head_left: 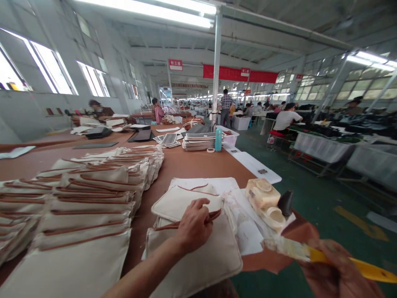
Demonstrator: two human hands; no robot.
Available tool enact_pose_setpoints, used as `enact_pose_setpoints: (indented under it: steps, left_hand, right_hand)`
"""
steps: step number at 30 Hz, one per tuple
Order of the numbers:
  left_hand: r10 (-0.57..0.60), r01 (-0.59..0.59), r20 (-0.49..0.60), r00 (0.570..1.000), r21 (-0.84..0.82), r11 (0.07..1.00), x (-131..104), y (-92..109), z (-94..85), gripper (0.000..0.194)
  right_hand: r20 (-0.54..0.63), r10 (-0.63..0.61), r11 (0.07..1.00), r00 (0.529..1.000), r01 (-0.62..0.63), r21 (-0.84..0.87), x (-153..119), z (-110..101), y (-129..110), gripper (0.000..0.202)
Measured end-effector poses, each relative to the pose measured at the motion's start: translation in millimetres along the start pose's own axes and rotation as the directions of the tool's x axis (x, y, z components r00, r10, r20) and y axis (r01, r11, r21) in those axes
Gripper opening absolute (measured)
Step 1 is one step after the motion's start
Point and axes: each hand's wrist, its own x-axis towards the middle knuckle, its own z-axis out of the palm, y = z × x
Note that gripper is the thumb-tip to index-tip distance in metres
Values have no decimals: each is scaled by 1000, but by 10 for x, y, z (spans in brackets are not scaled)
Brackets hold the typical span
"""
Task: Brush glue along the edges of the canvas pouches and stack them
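My left hand (196, 225) is closed on the brown-trimmed edge of a cream fabric piece (198, 260) in front of me, its fingers pinching the brown strip. Under and behind it lie more cream pieces, one with its rounded flap (180, 203) turned up. At the lower right my right hand (336, 267) grips a paintbrush (356, 267) by its yellow handle. The pale, crusted bristles point left, toward the pieces but apart from them. Beyond the brush stands a stained, cream-coloured plastic container (263, 194) beside a dark cone-shaped nozzle (285, 202).
Long overlapping rows of cream pieces (89, 207) cover the table's left side. White sheets (245, 223) lie under the container. Farther back are stacked panels (198, 142), a tape roll (210, 150) and a turquoise bottle (218, 140). Several people sit or stand around the hall.
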Motion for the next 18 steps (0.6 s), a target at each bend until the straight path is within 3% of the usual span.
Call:
enact_pose_setpoints:
  steps: [2,4,9,13,18]
  left_hand:
    - [-137,152,214,967,-53,987,199,-14,9,10]
    - [-213,245,328,920,-57,968,377,-59,68,7]
    - [-305,376,385,871,-124,918,568,-151,290,37]
    - [-244,380,431,869,-265,886,492,-103,377,25]
    - [-168,397,459,872,-465,791,349,-3,322,31]
  right_hand:
    - [26,-27,999,999,28,-23,-89,216,28,54]
    - [105,-74,996,992,78,-41,-102,370,91,50]
    - [267,-143,984,953,167,-69,131,499,319,38]
    - [413,-301,916,860,381,-126,315,569,465,30]
    - [544,-344,841,766,509,-185,331,696,653,29]
